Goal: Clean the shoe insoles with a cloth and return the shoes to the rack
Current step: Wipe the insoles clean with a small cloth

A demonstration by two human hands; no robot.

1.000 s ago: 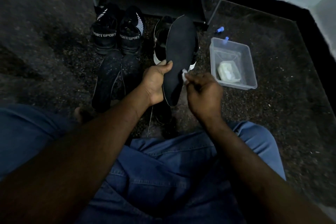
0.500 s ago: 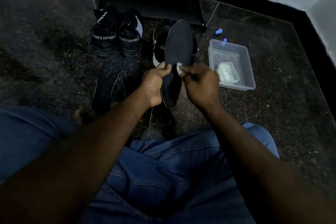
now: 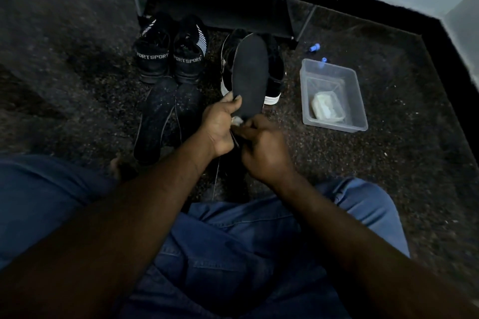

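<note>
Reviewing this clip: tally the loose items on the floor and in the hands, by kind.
Black shoes: 3
Dark insoles: 3
Small white cloth: 1
Clear plastic tub: 1
Small blue caps: 2
Total: 10

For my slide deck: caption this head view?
Left hand holds black insole; right hand wipes it with cloth.

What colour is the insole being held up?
Black, plain, no pattern; the insole shows clearly in the head view.
</note>
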